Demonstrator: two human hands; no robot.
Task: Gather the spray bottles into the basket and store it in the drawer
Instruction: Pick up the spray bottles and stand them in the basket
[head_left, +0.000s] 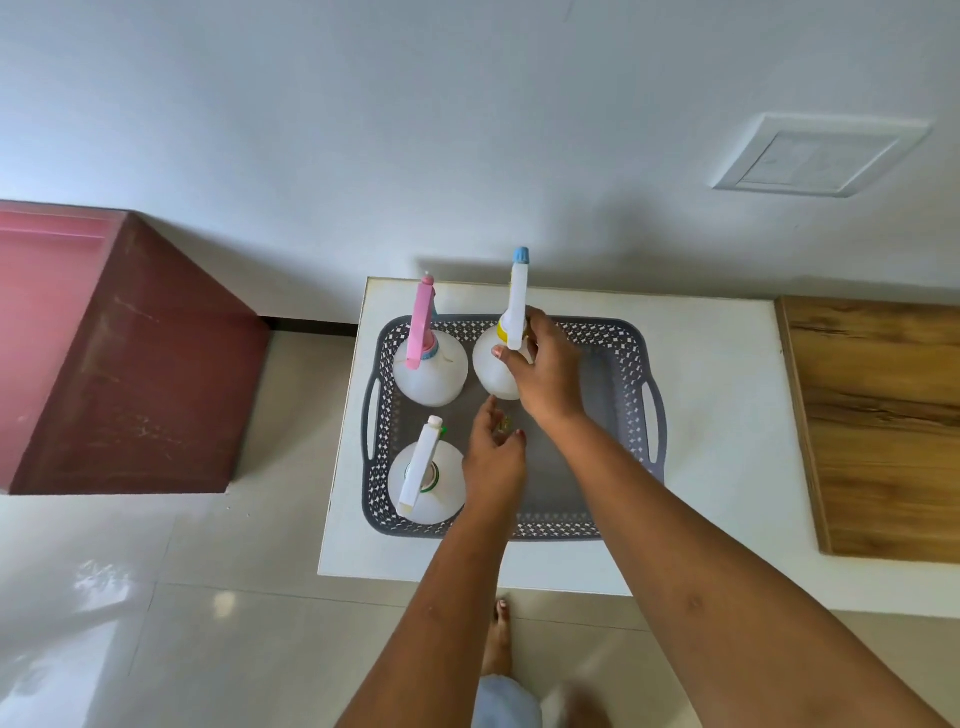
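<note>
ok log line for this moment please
right hand: grips blue-capped white plastic spray bottle | left hand: open above grey perforated plastic basket | pink-trigger spray bottle, green-collared spray bottle: upright in basket

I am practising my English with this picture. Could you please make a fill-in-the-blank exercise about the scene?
1. The picture shows ___ spray bottles.
2. The right hand grips the bottle whose nozzle tip is ___.
3. The table under the grey basket is ___.
4. The left hand holds ___.
Missing words: three; blue; white; nothing.
</note>
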